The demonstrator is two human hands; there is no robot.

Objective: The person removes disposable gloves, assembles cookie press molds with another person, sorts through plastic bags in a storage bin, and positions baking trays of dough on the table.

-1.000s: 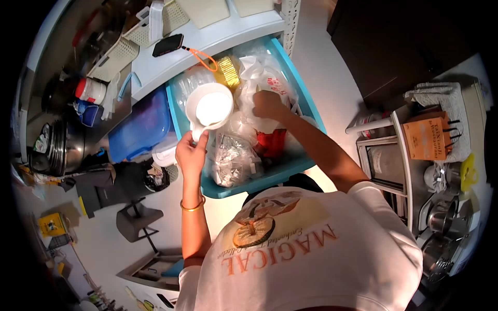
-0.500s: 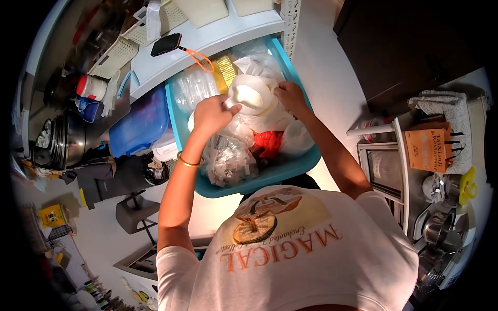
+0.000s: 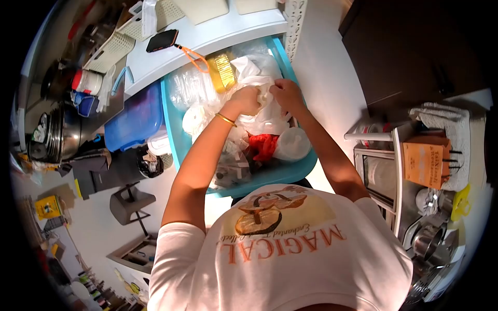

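Observation:
A white plastic bag (image 3: 265, 116) lies bunched on top of the pile in the blue tub (image 3: 170, 129). My left hand (image 3: 246, 99) is closed on its upper edge, fingers curled in. Close beside it, my right hand (image 3: 286, 95) pinches the bag's other side; its fingertips are partly hidden. What the bag holds does not show. Around the hands lie a gold ridged packet (image 3: 223, 72), clear plastic bags (image 3: 193, 87), a white round bundle (image 3: 196, 119), a red plastic bag (image 3: 263, 146) and a translucent round container (image 3: 292, 145).
A phone (image 3: 162, 41) with an orange strap lies on the white shelf (image 3: 207, 36) beyond the tub. To the left are a blue lidded box (image 3: 136, 118) and stacked metal pans (image 3: 65, 132). At right, a rack holds an orange paper bag (image 3: 426, 161) and metal pots (image 3: 428, 241).
My left hand has moved right, closer to my right hand. The round white opening seen between them earlier is now gathered together and covered. The view has shifted slightly.

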